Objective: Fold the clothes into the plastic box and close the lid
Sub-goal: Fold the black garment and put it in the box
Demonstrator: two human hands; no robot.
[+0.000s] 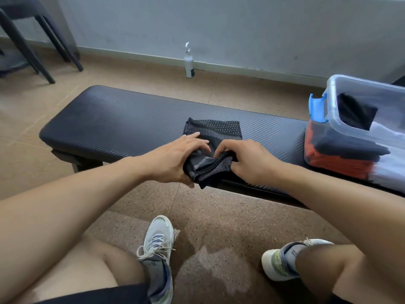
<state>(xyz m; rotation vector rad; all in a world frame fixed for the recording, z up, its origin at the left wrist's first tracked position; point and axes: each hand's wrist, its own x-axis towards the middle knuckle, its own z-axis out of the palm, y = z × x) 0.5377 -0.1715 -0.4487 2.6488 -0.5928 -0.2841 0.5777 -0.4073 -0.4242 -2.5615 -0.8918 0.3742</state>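
Observation:
A small dark patterned garment (215, 130) with pale dotted bands lies on the black padded bench (114, 119). Its near edge is lifted and bunched between my hands. My left hand (175, 157) holds the bunched left side, thumb under the cloth and fingers stretched over the flat part. My right hand (249, 160) pinches the folded near edge from the right. The clear plastic box (335, 99) with a blue latch (317, 108) stands open at the bench's right end, holding folded orange, dark and white clothes. No lid is visible.
A white bottle (189, 62) stands on the floor by the wall behind the bench. Dark chair legs (43, 53) are at the far left. My knees and two pale sneakers (156, 240) are on the speckled floor in front of the bench.

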